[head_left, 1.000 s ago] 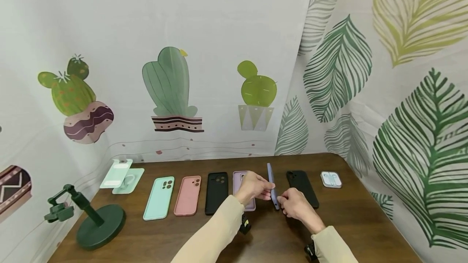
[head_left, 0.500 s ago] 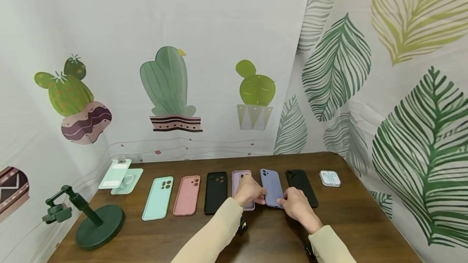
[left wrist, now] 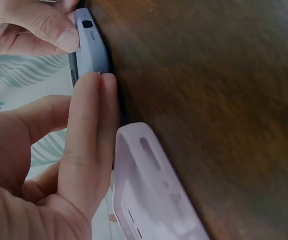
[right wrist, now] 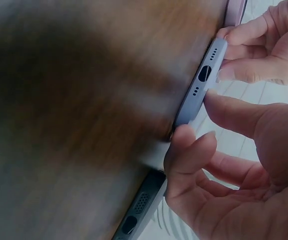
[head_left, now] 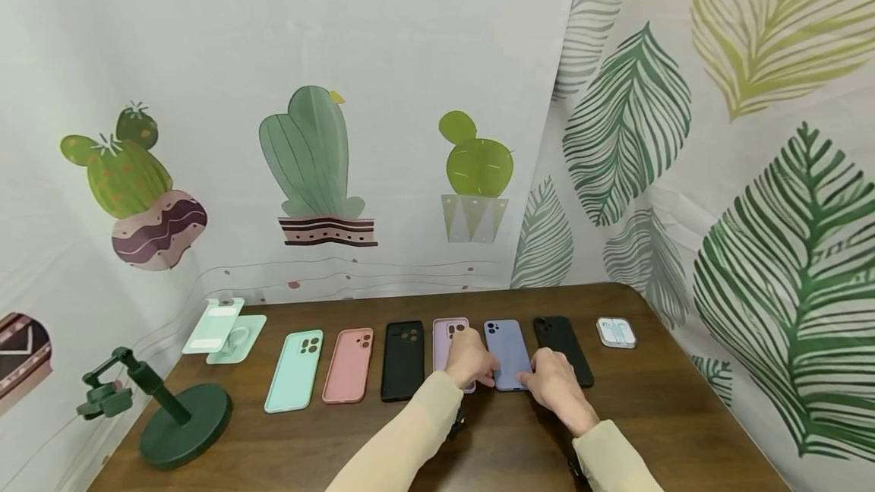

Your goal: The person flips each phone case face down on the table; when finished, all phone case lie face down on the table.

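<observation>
A blue-purple phone case [head_left: 507, 355] lies back up on the table, camera cutouts at its far end. Whether it contains a phone, I cannot tell. My left hand [head_left: 470, 359] holds its left edge near the bottom; in the left wrist view the extended fingers [left wrist: 86, 120] lie along its side. At the lower right corner, my right hand [head_left: 555, 386] pinches the case between thumb [right wrist: 234, 112] and fingers. A lilac case [head_left: 441, 331] lies partly hidden under the left hand. Just right of the blue-purple one is a black case [head_left: 563, 344], its lower part beside the right hand.
Further left in the row lie a second black case [head_left: 402, 363], a pink case [head_left: 349, 367] and a mint case [head_left: 294, 370]. A mint stand [head_left: 222, 329] and a dark green stand [head_left: 184, 424] occupy the left side. Boxed white earphones [head_left: 616, 332] are far right.
One second ago the blue-purple case stood on edge between both hands. It has come down flat, back up, and shifted slightly left. Both hands stay at its lower edges.
</observation>
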### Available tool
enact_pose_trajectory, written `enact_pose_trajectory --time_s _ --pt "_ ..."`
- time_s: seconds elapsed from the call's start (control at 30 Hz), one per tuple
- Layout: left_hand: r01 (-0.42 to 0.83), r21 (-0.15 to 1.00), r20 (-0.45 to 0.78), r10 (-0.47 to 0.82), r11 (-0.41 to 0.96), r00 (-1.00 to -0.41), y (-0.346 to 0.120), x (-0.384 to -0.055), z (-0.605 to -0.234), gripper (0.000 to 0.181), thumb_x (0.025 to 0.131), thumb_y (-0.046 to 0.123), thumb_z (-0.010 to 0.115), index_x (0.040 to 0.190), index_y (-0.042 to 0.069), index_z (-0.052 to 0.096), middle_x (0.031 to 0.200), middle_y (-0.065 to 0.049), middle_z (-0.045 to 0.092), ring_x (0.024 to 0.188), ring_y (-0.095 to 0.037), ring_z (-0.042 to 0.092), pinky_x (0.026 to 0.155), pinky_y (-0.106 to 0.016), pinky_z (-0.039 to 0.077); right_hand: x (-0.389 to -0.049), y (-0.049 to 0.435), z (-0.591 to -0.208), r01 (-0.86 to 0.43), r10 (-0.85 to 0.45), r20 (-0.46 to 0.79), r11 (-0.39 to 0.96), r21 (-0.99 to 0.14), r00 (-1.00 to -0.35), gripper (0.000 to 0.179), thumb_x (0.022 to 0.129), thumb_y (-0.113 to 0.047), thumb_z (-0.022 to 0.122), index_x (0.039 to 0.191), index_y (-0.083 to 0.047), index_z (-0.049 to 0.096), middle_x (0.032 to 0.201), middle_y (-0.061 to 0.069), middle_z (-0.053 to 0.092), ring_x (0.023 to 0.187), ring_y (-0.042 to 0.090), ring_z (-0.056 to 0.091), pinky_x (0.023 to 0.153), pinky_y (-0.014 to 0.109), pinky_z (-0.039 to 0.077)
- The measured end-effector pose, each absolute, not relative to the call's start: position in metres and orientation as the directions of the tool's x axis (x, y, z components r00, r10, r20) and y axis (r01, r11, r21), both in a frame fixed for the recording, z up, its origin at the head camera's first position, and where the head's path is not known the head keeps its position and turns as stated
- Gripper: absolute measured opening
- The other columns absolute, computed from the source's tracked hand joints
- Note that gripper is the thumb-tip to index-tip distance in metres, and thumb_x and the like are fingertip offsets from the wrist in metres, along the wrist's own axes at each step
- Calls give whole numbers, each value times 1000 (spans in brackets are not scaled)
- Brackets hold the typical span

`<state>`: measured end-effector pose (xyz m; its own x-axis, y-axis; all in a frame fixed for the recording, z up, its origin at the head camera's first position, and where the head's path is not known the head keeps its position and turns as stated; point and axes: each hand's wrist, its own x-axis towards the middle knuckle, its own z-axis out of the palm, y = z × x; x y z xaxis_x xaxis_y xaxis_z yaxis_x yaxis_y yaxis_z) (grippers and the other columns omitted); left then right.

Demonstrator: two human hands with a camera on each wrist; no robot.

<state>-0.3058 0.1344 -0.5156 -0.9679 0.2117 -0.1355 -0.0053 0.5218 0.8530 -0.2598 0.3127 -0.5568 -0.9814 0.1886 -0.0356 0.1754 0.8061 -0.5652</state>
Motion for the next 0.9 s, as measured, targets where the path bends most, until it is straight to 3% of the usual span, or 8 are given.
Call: enact_pose_trajectory --time_s 0.17,0.33,0.53,0.6,0.67,0.8,0.83,0.9 --pt "28 841 -99 204 541 -974 137 -316 -534 23 73 -7 83 62 2 66 46 -5 64 33 -12 63 43 -26 57 -262 315 -563 161 180 -22 807 -568 -983 25 91 -20 87 79 -6 70 74 6 62 64 20 58 55 30 45" --pt "59 822 -61 191 566 -980 138 -315 -536 21 74 -4 83 61 2 67 45 -3 63 33 -11 63 41 -23 54 -252 308 -546 162 184 -21 805 -571 -983 28 92 -20 87 78 -5 69 72 5 59 63 20 56 54 30 43" --pt "173 764 40 222 621 -974 133 -292 -503 24 81 1 80 59 3 71 43 -3 64 37 -10 65 44 -22 54 -223 290 -497 188 227 -10 776 -602 -974 30 95 -17 83 73 -3 66 65 3 51 58 18 50 53 29 37" --pt "190 757 51 234 625 -971 128 -289 -493 28 85 4 81 58 3 74 44 -2 65 38 -12 66 45 -23 54 -221 286 -490 183 231 0 772 -609 -973 27 97 -18 80 78 -3 68 65 2 50 58 17 49 54 28 35" --pt "187 759 39 244 624 -969 121 -291 -487 33 88 7 81 56 4 74 43 0 64 39 -13 66 45 -21 51 -221 284 -485 159 221 28 777 -609 -975 23 97 -19 80 88 1 74 70 4 59 60 16 52 55 28 38" --pt "195 737 62 223 647 -973 105 -301 -496 37 86 10 78 50 10 68 42 2 62 40 -15 64 41 -25 47 -228 279 -495 101 189 82 787 -609 -978 21 96 -20 81 94 1 78 79 7 68 66 18 56 58 30 43" --pt "229 717 107 220 659 -970 100 -310 -512 37 85 14 79 50 12 67 44 3 63 41 -14 64 42 -25 47 -234 278 -505 88 184 97 790 -607 -978 20 95 -21 82 92 -2 79 79 5 69 67 17 57 58 30 44" --pt "230 714 126 202 661 -971 91 -305 -509 35 84 12 80 52 10 67 46 1 64 42 -13 64 44 -28 51 -244 277 -527 52 161 128 796 -603 -979 22 93 -23 83 79 -8 75 72 2 64 64 17 55 56 31 42"
